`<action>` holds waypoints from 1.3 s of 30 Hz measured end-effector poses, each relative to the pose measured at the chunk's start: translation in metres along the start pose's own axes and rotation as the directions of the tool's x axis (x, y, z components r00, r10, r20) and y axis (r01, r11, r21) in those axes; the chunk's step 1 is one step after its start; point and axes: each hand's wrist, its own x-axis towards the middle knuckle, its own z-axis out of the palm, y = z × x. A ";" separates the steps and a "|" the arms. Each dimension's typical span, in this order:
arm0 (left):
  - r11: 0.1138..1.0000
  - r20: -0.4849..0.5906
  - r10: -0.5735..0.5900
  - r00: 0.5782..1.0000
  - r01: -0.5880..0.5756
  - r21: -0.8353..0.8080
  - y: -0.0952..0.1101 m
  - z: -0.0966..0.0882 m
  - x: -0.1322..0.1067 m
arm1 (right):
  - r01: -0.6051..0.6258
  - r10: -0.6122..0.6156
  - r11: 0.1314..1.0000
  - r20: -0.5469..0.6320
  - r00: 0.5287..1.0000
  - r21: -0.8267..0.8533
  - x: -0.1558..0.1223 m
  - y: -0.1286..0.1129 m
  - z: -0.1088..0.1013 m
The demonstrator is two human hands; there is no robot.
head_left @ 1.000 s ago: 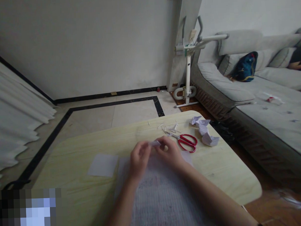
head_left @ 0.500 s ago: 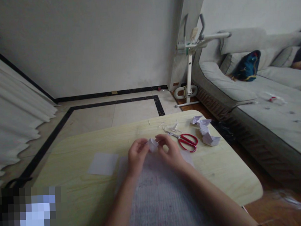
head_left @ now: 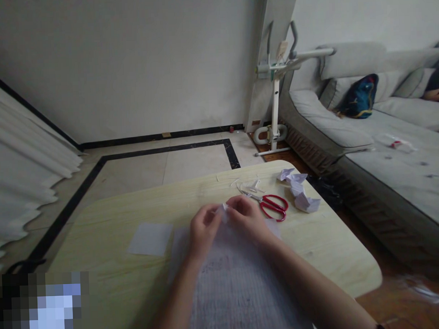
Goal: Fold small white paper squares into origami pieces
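A small piece of folded white paper [head_left: 224, 210] is pinched between my two hands above the table. My left hand [head_left: 204, 227] grips its left side, and my right hand [head_left: 248, 218] has fingers closed on its right side. Fingers cover much of the paper, so its full shape is hidden. Beneath my hands and forearms lies a large sheet with handwriting [head_left: 241, 288]. Red-handled scissors [head_left: 273, 207] rest just beyond my right hand. Off to the left of my left hand is a blank white paper square [head_left: 150, 239].
Several folded paper pieces [head_left: 301, 193] sit near the right edge of the wooden table [head_left: 338, 256]. White paper scraps [head_left: 254, 186] lie by the scissor tips. A grey sofa [head_left: 393, 177] and a white exercise machine [head_left: 275, 105] stand beyond the table.
My hands have drawn closer together around the folded paper. The paper now shows as a narrower, pointed shape, with more of it covered by fingers.
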 end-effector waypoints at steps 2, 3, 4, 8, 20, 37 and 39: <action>0.995 0.017 0.035 0.999 -0.037 0.089 -0.002 0.000 0.000 | 0.013 -0.013 1.000 0.003 1.000 0.001 0.000 0.002 -0.001; 0.990 0.020 0.052 0.998 -0.054 0.130 -0.004 0.000 0.000 | 0.024 -0.024 1.000 0.006 1.000 0.000 0.000 0.003 -0.001; 0.984 0.018 0.065 0.998 -0.067 0.163 -0.005 0.000 0.000 | 0.035 -0.035 0.999 0.011 0.999 0.001 -0.001 0.003 -0.002; 0.970 -0.018 0.107 0.994 -0.100 0.221 -0.008 -0.001 -0.001 | 0.065 -0.065 0.998 0.053 0.996 -0.005 -0.002 0.007 -0.003; 0.903 0.014 0.263 0.965 -0.251 0.348 -0.005 0.000 -0.006 | 0.026 -0.028 0.994 -0.012 1.000 -0.102 -0.004 0.006 0.002; 0.997 -0.027 0.035 0.999 -0.033 0.074 -0.001 0.004 -0.003 | 0.086 -0.090 0.967 -0.005 0.996 -0.242 -0.007 0.004 0.003; 0.996 -0.004 0.039 0.999 -0.038 0.078 -0.002 0.003 -0.002 | 0.082 -0.084 0.966 0.002 0.996 -0.246 -0.007 0.003 0.002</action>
